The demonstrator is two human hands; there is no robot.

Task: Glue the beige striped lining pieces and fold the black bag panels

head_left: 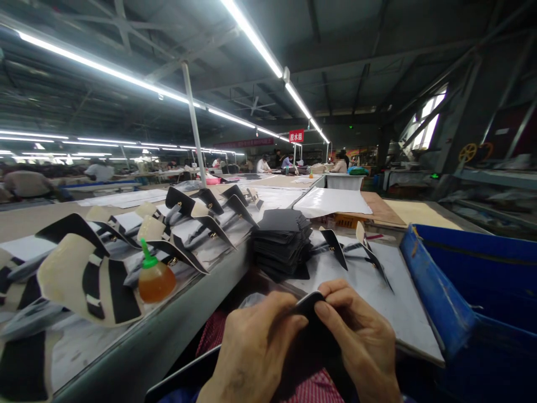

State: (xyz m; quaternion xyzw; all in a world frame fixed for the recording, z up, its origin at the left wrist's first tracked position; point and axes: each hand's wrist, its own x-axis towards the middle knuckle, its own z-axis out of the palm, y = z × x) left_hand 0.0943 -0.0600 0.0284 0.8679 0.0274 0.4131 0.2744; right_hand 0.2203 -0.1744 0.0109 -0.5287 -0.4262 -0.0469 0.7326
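Observation:
Between both hands, close to my lap, is a black flat piece (309,302) with a pale edge; its lower part is dark and hard to make out. My left hand (255,341) pinches its edge between thumb and fingers. On the other side, my right hand (356,330) grips the same edge, thumb in front. A second black panel with a light rim (184,372) lies below my left wrist. Just beyond the hands stands a stack of black sheets (279,240). Black flaps with small gold fittings (335,249) stand on the board to the right.
On the left table, several cream-and-black pieces (90,280) lie in rows, with a green-capped bottle of amber liquid (156,280) near the edge. A blue bin (444,302) borders the right side. Further tables and people (263,165) are in the background.

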